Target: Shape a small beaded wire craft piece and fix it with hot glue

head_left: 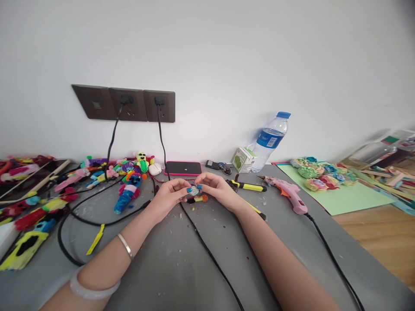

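Note:
Near the middle of the grey table, my left hand (pixel 169 196) and my right hand (pixel 218 190) meet over a small silvery, ridged round piece (pixel 194 191). Thumb and fingers of each hand pinch it from either side. Just below it lies a small orange, yellow and black fuzzy piece (pixel 198 199) on the table. Beside my right hand are yellow-and-black handled pliers (pixel 249 187). A black cable runs beneath the hands.
A pink glue gun (pixel 292 196) with a black cord lies right. Behind stand a water bottle (pixel 270 140) and a small green-white box (pixel 243 160); a phone (pixel 183 168) lies beyond the hands. Colourful fuzzy figures (pixel 129 190) and looped cables cover the left. Green paper (pixel 353 201) holds crumpled pieces.

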Demonstrator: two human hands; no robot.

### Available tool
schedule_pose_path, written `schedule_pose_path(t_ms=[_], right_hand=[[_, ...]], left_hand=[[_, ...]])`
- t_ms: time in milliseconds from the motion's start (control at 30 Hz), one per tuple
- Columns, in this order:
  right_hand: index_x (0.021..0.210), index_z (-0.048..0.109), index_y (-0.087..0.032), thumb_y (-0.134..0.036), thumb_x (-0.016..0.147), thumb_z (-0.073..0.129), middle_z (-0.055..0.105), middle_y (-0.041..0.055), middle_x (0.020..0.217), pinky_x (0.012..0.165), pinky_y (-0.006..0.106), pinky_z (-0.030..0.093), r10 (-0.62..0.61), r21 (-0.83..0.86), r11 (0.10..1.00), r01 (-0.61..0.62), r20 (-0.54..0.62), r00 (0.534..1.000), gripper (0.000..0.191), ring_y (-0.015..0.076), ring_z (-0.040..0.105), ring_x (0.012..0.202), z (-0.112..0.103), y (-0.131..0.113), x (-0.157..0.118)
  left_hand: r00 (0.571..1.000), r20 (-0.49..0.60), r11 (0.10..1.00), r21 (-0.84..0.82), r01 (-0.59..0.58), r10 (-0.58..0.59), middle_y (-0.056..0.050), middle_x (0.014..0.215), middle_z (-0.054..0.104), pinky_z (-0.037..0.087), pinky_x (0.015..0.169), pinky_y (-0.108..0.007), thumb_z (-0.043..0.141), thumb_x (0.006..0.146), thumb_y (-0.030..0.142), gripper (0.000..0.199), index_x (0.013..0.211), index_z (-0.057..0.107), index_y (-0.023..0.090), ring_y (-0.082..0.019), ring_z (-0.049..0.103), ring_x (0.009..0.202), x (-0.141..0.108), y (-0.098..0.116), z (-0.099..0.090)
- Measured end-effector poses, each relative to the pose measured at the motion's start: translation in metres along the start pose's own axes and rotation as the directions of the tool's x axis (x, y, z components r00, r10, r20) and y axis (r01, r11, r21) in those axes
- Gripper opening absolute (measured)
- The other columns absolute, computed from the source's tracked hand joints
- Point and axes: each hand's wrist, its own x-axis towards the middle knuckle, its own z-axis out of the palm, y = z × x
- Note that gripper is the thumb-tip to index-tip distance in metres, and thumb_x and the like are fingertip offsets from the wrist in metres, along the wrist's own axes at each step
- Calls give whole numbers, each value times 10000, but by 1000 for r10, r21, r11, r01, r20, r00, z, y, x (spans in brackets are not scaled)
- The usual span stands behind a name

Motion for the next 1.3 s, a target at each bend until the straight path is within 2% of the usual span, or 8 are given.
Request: schedule_pose_path(t_ms=[200,367,500,733,1300], right_hand=[[888,683,-172,-391,794,723,636,20,835,669,265,484,14,-26,1000,-15,-26,1000,242,134,578,731,-1,1,0],[933,711,-171,-386,796,723,678,36,880,710,284,512,29,-21,999,-29,-14,999,255,142,612,760,-2,3,0],[973,712,-172,-365,789,736,690,45,905,678,263,523,49,-6,999,-49,12,999,268,143,626,785,-1,2,0],[973,706,-166,-358,756,773,653,25,829,581,223,516,34,0,999,-34,31,999,297,123,611,712,-1,1,-1],[924,687,-169,-335,759,773,626,12,803,535,214,471,32,10,999,-33,39,999,250,110,585,671,-1,2,-1]], left_hand=[[1000,-11,1000,-2,5,-5,-22,791,631,426,649,-263,835,649,370,291,790,701,153,-113,523,670,1,-2,-2],[1000,-19,1000,-17,5,-5,-9,756,617,437,669,-266,821,674,367,267,797,708,159,-112,524,671,3,-4,-3],[1000,-31,999,-39,5,-6,-10,762,623,444,680,-262,828,670,362,265,786,706,157,-104,524,664,3,-5,-4],[1000,-21,999,-41,0,-1,-28,795,666,441,683,-268,825,667,362,259,776,708,159,-113,537,676,2,-3,-3],[1000,3,999,-34,23,-23,-27,767,658,431,667,-244,865,619,388,288,732,733,158,-109,531,692,1,1,-1]])
